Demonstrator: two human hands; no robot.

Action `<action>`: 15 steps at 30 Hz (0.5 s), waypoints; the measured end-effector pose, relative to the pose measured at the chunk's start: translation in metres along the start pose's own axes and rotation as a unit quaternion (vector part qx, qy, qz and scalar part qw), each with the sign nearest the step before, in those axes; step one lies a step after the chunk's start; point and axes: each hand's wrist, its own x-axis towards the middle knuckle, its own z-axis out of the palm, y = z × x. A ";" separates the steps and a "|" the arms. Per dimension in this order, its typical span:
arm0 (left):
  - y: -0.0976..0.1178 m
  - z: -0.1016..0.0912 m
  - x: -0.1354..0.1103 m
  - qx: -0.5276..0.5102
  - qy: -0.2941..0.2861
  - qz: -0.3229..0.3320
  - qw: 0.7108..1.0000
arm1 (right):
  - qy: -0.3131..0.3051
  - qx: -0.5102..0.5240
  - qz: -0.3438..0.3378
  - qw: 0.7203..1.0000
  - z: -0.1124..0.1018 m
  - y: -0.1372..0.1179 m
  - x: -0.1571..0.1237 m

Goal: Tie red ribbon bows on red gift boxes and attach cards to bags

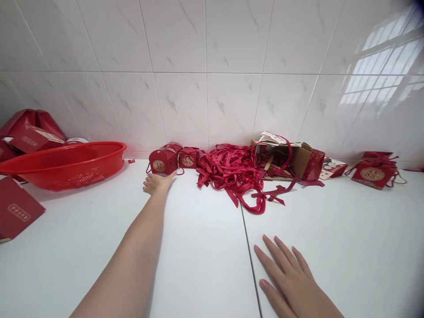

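My left hand (157,183) is stretched out to a small red gift box (164,160) with a round gold emblem and a cord. Its thumb and fingers are spread apart at the box's lower front edge; whether they touch it I cannot tell. Just right of that box stands a smaller red box (188,158) with a similar emblem. Beside it lies a tangled heap of red ribbons (232,170). My right hand (288,274) is over the near right part of the white tabletop (198,247), fingers spread, holding nothing.
On the left are a red plastic basket (76,170), red bags (36,132) behind it and a dark red box (20,207). An open box (301,161) lies tipped right of the ribbons, and a red gift bag (374,171) stands farther right. A tiled wall (179,106) closes the back.
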 end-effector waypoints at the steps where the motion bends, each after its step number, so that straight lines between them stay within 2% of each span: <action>1: 0.001 0.002 0.004 0.003 0.007 -0.015 1.000 | 0.002 0.000 -0.002 1.000 0.002 0.002 0.000; 6: 0.002 0.012 0.022 0.041 0.010 0.028 0.999 | 0.011 0.006 -0.015 1.000 0.009 0.009 0.002; 10: 0.001 0.014 0.033 0.014 0.005 -0.007 1.000 | 0.015 0.001 -0.020 1.000 0.016 0.014 0.002; 15: 0.000 0.003 0.024 0.005 -0.003 0.004 1.000 | 0.020 0.012 -0.020 1.000 0.016 0.012 0.006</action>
